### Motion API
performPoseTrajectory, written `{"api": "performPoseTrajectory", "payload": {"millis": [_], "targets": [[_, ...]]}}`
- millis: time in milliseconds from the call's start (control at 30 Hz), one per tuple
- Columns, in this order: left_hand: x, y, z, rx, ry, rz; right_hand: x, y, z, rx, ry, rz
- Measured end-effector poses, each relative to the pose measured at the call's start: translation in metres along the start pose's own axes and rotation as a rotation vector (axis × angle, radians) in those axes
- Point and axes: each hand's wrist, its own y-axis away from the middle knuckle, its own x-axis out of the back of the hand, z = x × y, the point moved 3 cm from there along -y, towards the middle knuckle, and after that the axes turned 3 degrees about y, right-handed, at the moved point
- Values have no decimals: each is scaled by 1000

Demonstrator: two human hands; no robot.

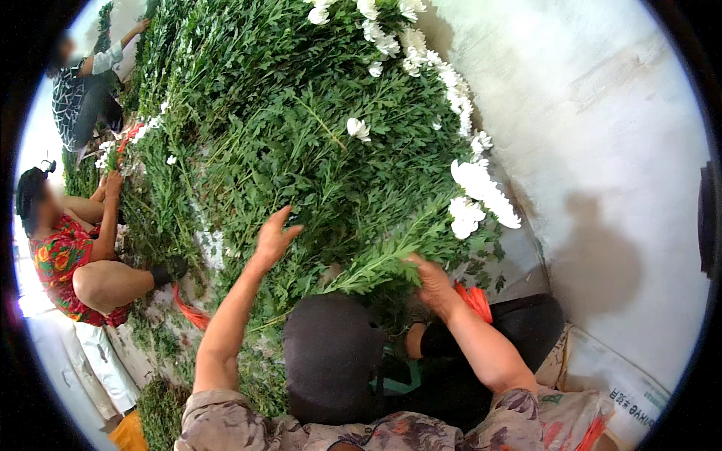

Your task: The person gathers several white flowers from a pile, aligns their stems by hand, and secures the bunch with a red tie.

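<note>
Fingers: right hand (432,282) clenched around a stem bunch (391,255), gripping at the cut, leafy lower end. Left hand (272,239) released, fingers spread, palm hovering over the green pile (301,150), touching or nearly touching the leaves; contact hard to tell.

Step in hand, as a judgement: sorting or gathering flower stems, with the right hand holding a few and the left reaching into the pile. A next move would call for the left fingers to close on a single stem without dragging its neighbours, and for the right grip to stay firm so the bunch does not splay.

Bunch position: at the near edge of the pile, just right of its centre, above the dark cap (331,353) in the lower middle. Long axis runs from the right hand up and to the right. Blooms (481,195) point to the pile's right edge, toward the pale wall (602,113); cut ends point down-left, at the hand. It lies nearly flat on the pile, slightly lifted at the hand end.

More white blooms line the pile's right edge further up. Left of the pile, two other people (68,248) sit working on stems. Orange ties (474,297) are just right of the right hand.
</note>
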Motion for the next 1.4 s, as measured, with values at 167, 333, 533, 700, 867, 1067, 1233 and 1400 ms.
{"api": "performPoseTrajectory", "payload": {"millis": [167,333,533,700,867,1067,1233,1400], "targets": [[-76,-73,28,14,180,66,-4,-7,8,-27,7,-13],[-39,-64,146,-401,156,103,12,-5,11,-45,-34,69],[30,-109,174,-389,68,192,12,-6,15,-53,-120,15],[-35,-114,168,-275,-44,-208,18,15,24,-17,-115,197],[-147,-110,153,-288,-186,-385,13,27,18,-82,-202,273],[-219,-111,106,-297,-446,-307,49,10,51,-63,-99,421],[-155,-96,130,-348,-255,-340,52,21,51,-115,-21,315],[-66,-59,162,-270,-173,-422,51,25,49,-6,-151,285]]}}
